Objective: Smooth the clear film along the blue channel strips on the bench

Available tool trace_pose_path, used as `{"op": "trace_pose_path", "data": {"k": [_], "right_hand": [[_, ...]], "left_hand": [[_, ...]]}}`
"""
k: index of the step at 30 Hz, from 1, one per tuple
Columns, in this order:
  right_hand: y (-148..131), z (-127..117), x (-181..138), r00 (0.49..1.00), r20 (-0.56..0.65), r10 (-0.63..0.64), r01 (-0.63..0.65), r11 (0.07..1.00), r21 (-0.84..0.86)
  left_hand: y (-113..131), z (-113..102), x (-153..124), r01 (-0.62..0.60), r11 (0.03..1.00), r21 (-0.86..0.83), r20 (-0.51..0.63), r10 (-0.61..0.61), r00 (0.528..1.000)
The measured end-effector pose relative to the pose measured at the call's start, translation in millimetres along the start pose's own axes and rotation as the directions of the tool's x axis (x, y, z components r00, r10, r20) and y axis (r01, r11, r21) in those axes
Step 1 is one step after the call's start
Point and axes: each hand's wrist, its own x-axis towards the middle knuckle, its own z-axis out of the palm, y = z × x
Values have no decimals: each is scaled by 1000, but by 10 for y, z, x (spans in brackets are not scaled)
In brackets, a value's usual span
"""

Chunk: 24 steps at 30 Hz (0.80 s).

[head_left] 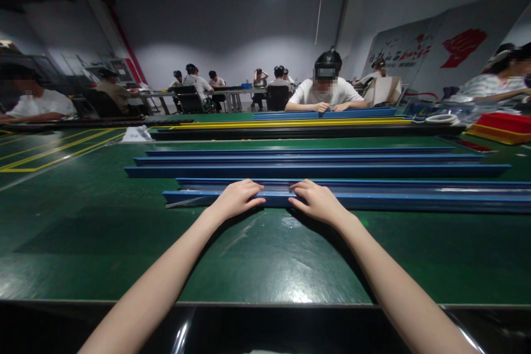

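Note:
A long blue channel (415,202) lies across the green table in front of me, its trough facing up. My left hand (236,198) is closed over its near wall, thumb on the front face and fingers reaching into the trough. A short way to the right, my right hand (318,199) grips the same wall in a like manner, thumb toward me. The fingertips of both hands are partly hidden behind the wall. A thin strip of clear film (188,201) lies at the channel's left end. Just beyond it rests another blue channel (315,170), parallel and untouched.
Farther back lie a black bar (307,133) and a yellow strip (290,123) on the green table (265,265). Across from me a person (327,88) handles another blue piece. Red and yellow trays (504,128) stand at the right. Several people sit behind.

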Motion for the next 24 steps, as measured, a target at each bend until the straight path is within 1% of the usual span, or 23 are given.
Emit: {"op": "trace_pose_path", "data": {"k": [8, 10, 14, 16, 20, 24], "right_hand": [[3, 7, -2, 1000, 2, -4, 4, 1000, -10], [0, 5, -2, 1000, 2, -2, 3, 1000, -24], [-4, -4, -2, 1000, 24, 0, 2, 997, -80], [-4, -5, 0, 1000, 26, -7, 10, 994, -105], [1, 8, 1, 1000, 20, -9, 12, 992, -123], [2, 22, -2, 1000, 17, -1, 3, 991, -134]], "left_hand": [[-1, 18, -5, -23, 999, 26, -18, 24, 1000], [0, 11, -9, -14, 999, 50, -47, 16, 999], [0, -24, -18, 40, 994, 105, -153, -23, 988], [-3, -37, -21, 54, 991, 122, -184, -31, 982], [-12, -44, -27, 66, 991, 119, -180, -44, 983], [-23, -38, -31, 109, 988, 112, -166, -90, 982]]}}
